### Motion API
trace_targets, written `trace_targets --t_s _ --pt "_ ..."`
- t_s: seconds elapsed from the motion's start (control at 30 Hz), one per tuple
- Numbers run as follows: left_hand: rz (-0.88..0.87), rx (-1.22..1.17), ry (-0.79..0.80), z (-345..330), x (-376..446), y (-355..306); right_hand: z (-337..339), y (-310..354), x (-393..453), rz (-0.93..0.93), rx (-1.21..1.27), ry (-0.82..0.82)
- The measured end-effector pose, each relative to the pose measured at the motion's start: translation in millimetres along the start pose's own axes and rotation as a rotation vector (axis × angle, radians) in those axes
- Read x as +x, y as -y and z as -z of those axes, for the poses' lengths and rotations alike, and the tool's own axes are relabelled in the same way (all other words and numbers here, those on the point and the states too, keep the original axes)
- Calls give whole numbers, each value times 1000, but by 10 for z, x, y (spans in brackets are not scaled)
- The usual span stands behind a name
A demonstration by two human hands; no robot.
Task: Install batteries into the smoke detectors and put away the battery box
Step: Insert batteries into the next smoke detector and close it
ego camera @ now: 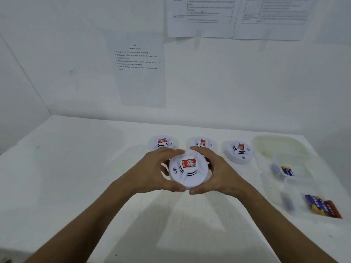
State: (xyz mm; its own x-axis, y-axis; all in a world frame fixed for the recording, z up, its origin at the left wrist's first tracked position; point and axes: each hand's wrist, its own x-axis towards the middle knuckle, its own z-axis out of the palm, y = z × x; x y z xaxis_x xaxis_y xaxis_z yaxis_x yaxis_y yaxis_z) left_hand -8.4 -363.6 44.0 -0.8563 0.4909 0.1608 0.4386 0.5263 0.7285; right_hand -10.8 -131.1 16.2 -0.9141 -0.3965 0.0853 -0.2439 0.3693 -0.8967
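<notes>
Between both hands, a white smoke detector (188, 172) is gripped at its rim, left hand (157, 170) and right hand (218, 170) curled around it. Beyond the fingers sit three more detectors (238, 150); right of the right hand, clear battery boxes (292, 164) with batteries (321, 205).

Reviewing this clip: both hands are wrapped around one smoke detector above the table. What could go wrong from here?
1. The held detector is gripped only at its rim by the left hand and right hand; a slip could drop it onto the table.
2. Three more detectors sit close behind; setting this one down carelessly could knock them.
3. Loose batteries lie in an open clear container near the table's right edge and could get swept off.
</notes>
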Motion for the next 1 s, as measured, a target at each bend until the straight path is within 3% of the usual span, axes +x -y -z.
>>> trace_targets --t_s 1.0 --pt "14 30 -13 162 -143 491 -456 -34 220 -15 9 -16"
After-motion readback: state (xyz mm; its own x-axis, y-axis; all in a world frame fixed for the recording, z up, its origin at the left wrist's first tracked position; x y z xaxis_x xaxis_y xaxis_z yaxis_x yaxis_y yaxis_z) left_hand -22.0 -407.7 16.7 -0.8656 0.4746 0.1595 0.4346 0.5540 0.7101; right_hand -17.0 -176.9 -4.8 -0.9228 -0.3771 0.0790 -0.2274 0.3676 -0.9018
